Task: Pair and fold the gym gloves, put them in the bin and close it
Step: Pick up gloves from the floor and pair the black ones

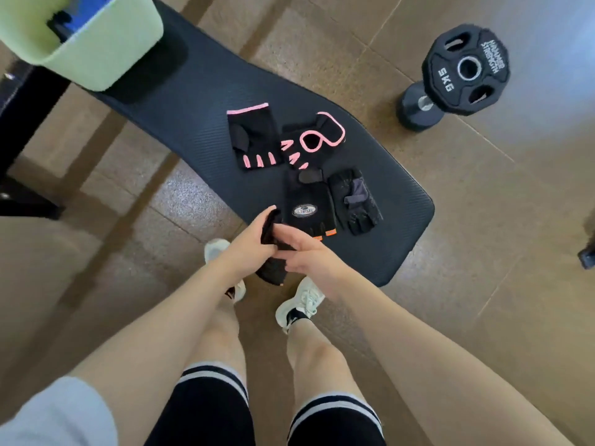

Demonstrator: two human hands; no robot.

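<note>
A black glove (269,255) hangs between my hands above the near end of the dark exercise mat (193,130). My left hand (249,244) grips its upper part, and my right hand (306,252) holds its side with fingers spread. On the mat lie two black-and-pink gloves (252,136) (310,140), side by side. Nearer me are a black glove with an oval logo and orange trim (309,204) and a plain black glove (355,201). The pale green bin (106,56) stands open at the mat's far left end, with something blue and black inside.
A 5 kg weight plate (470,69) leans on a black dumbbell (415,107) on the brown tiled floor at the right. A dark bench frame (19,156) is at the left. My feet in white shoes (301,300) stand at the mat's near edge.
</note>
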